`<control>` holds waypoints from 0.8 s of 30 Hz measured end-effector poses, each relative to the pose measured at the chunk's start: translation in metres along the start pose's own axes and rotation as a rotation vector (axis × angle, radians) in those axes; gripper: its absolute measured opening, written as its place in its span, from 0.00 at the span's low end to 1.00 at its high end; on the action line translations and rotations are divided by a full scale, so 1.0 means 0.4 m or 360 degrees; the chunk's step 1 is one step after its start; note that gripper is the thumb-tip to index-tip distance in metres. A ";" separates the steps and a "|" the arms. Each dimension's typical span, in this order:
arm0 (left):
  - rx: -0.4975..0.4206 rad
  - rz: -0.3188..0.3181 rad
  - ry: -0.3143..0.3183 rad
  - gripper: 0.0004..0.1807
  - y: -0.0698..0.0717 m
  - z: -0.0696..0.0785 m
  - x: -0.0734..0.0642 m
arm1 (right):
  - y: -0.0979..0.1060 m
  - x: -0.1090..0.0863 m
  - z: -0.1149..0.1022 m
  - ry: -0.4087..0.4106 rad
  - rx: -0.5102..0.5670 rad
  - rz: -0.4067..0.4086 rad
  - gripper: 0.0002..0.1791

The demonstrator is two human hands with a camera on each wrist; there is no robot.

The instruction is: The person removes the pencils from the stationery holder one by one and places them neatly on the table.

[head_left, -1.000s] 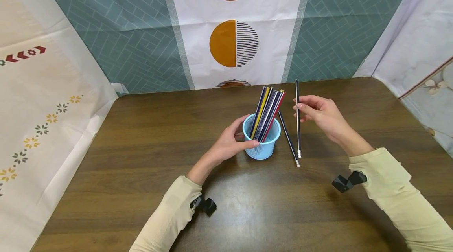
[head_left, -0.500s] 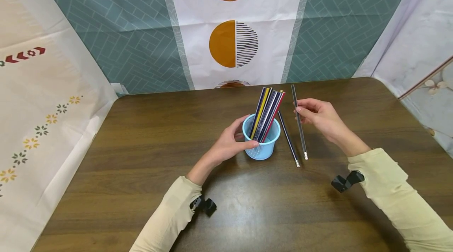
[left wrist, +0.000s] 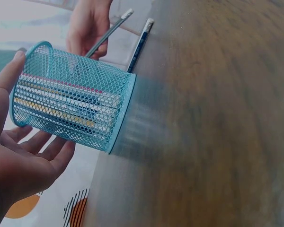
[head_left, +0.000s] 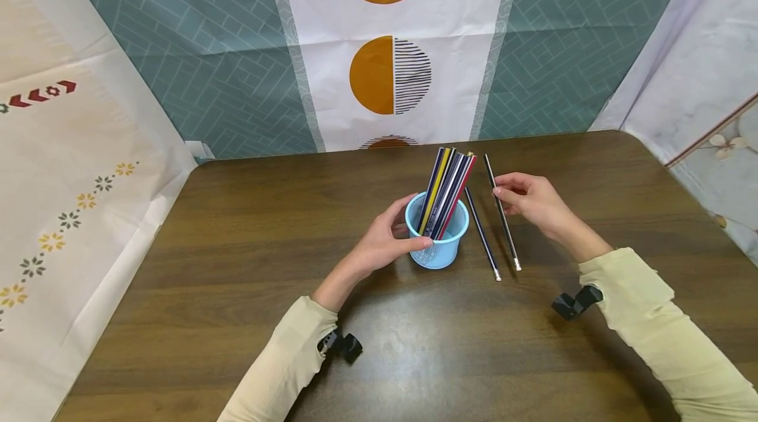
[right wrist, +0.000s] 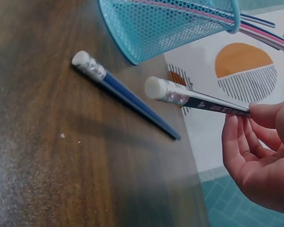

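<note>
A light blue mesh pencil cup [head_left: 435, 255] stands on the table with several pencils [head_left: 445, 195] leaning in it, navy, yellow, white and red among them. My left hand [head_left: 379, 241] grips the cup from its left side, thumb over the front rim; in the left wrist view its fingers [left wrist: 61, 153] curl round the far side. My right hand [head_left: 535, 205] pinches a dark pencil [head_left: 503, 214] between thumb and fingertips, its white eraser [right wrist: 156, 88] end pointing down toward me. Between it and the cup a navy pencil [head_left: 482, 234] lies on the table, eraser end nearest me.
The brown wooden table [head_left: 266, 244] reaches back to a patterned cloth [head_left: 237, 79]. More cloth hangs on the left [head_left: 77, 211] and right sides. Tiny white specks [right wrist: 63, 135] lie on the wood near the navy pencil in the right wrist view.
The pencil in my right hand has tilted, its top swinging left and its eraser end right. That hand has come down slightly. My left hand and the cup have stayed still.
</note>
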State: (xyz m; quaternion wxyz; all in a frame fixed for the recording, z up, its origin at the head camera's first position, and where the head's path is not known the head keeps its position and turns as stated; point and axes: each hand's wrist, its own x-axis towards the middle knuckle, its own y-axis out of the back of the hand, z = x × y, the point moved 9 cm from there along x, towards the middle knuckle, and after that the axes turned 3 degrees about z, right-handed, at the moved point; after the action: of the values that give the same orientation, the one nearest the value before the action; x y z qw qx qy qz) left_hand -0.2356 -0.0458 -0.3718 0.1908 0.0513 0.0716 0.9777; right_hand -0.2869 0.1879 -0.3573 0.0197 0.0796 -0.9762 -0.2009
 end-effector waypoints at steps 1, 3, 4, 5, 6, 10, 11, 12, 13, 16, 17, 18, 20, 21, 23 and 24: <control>0.0003 0.0002 0.0002 0.42 0.000 0.000 0.000 | -0.003 0.002 0.004 -0.0010 -0.0023 -0.0008 0.20; 0.0010 0.0002 0.0003 0.43 0.000 0.000 -0.001 | -0.008 0.005 0.013 -0.0025 -0.0063 -0.0019 0.20; 0.0015 0.0003 0.0006 0.43 0.001 0.000 -0.001 | -0.010 0.006 0.016 -0.0029 -0.0075 -0.0021 0.20; 0.0019 0.0004 0.0007 0.43 0.001 0.000 -0.001 | -0.012 0.008 0.019 -0.0029 -0.0088 -0.0023 0.20; 0.0023 0.0005 0.0006 0.43 0.001 0.000 -0.001 | -0.014 0.009 0.022 -0.0031 -0.0096 -0.0025 0.20; 0.0028 0.0004 0.0010 0.42 0.001 -0.004 -0.001 | -0.020 0.013 0.031 -0.0049 -0.0120 -0.0027 0.19; 0.0029 0.0003 0.0010 0.42 0.001 -0.004 -0.001 | -0.020 0.014 0.034 -0.0057 -0.0127 -0.0026 0.19; 0.0028 0.0001 0.0012 0.42 0.001 -0.005 0.000 | -0.021 0.014 0.035 -0.0063 -0.0133 -0.0026 0.19; 0.0026 -0.0001 0.0014 0.42 0.001 -0.006 0.000 | -0.021 0.015 0.037 -0.0066 -0.0140 -0.0025 0.19; 0.0031 0.0001 0.0017 0.42 0.002 -0.006 0.000 | -0.022 0.018 0.041 -0.0070 -0.0158 -0.0026 0.18; 0.0034 0.0001 0.0016 0.42 0.002 -0.006 0.000 | -0.023 0.019 0.043 -0.0070 -0.0161 -0.0029 0.18; 0.0036 0.0003 0.0015 0.42 0.002 -0.006 0.000 | -0.025 0.021 0.045 -0.0071 -0.0164 -0.0032 0.17; 0.0046 0.0010 0.0016 0.42 0.003 -0.006 0.000 | -0.027 0.024 0.050 -0.0074 -0.0172 -0.0042 0.17; 0.0048 0.0010 0.0015 0.42 0.003 -0.005 0.000 | -0.029 0.026 0.052 -0.0077 -0.0175 -0.0044 0.17; 0.0049 0.0010 0.0014 0.42 0.003 -0.004 0.000 | -0.031 0.029 0.057 -0.0081 -0.0181 -0.0045 0.16; 0.0048 0.0011 0.0014 0.43 0.003 -0.004 0.000 | -0.031 0.031 0.060 -0.0084 -0.0186 -0.0042 0.16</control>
State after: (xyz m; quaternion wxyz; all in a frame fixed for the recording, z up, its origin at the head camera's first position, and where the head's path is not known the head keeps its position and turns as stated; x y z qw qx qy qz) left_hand -0.2361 -0.0469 -0.3731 0.1862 0.0502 0.0871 0.9773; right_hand -0.2991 0.1838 -0.3840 -0.0040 0.0860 -0.9618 -0.2598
